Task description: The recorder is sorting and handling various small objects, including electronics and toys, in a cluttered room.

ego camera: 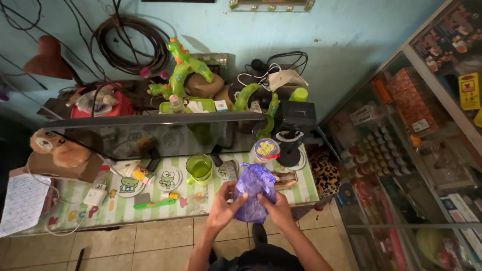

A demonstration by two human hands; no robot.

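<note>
A crumpled purple plastic bag [253, 190] is held between both my hands at the front edge of a low table [120, 211] with a green-striped cover. My left hand [225, 207] grips the bag's left side. Its right side is gripped by my right hand [275, 207]. Just behind the bag stand a green translucent mug [199, 167] and a round container with a purple and yellow lid [265, 149].
A flat dark screen [155, 131] stands across the table, with green plastic toys [183, 70] and coiled cables [125, 42] behind it. A stuffed bear [55, 146] sits at the left. A glass display cabinet [416, 150] filled with goods stands on the right.
</note>
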